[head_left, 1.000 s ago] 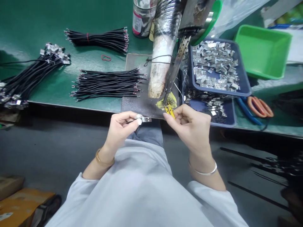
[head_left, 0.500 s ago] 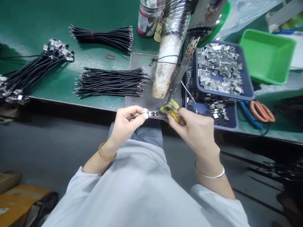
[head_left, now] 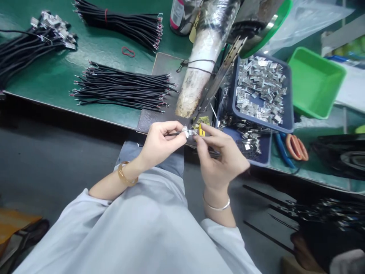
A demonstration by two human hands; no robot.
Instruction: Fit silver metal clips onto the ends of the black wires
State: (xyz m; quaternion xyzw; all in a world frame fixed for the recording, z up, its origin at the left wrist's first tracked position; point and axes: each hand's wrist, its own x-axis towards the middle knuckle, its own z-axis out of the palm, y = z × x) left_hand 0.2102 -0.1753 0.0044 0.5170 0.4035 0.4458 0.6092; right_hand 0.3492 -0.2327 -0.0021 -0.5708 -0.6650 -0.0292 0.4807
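My left hand (head_left: 165, 141) is closed, thumb and fingers pinching a black cable (head_left: 172, 134) near its end. A small silver metal bracket (head_left: 192, 132) sticks out past those fingertips, to the right. My right hand (head_left: 219, 150) is closed too, with thumb and fingertips around a small yellow piece (head_left: 202, 131) at the bracket's right end. I cannot tell whether the yellow piece touches the bracket. Just beyond these fingers is a mottled yellow-black pad (head_left: 203, 121), partly hidden. A wrapped white tube (head_left: 191, 89) comes down above the dark plate (head_left: 151, 118) behind my hands.
Loose black cables (head_left: 122, 87) lie at left, with a tied bundle (head_left: 119, 24) behind them. At right stand a blue tray (head_left: 288, 121) of metal brackets, a lower tray (head_left: 264, 154), a green bin (head_left: 316, 82) and orange-handled pliers (head_left: 296, 146). A slanted metal bar (head_left: 219, 76) adjoins the tube.
My right hand has moved in to the bracket, fingertips now around the yellow piece. The mottled pad is no longer out in front of that hand's fingertips. The whole view has shifted and turned.
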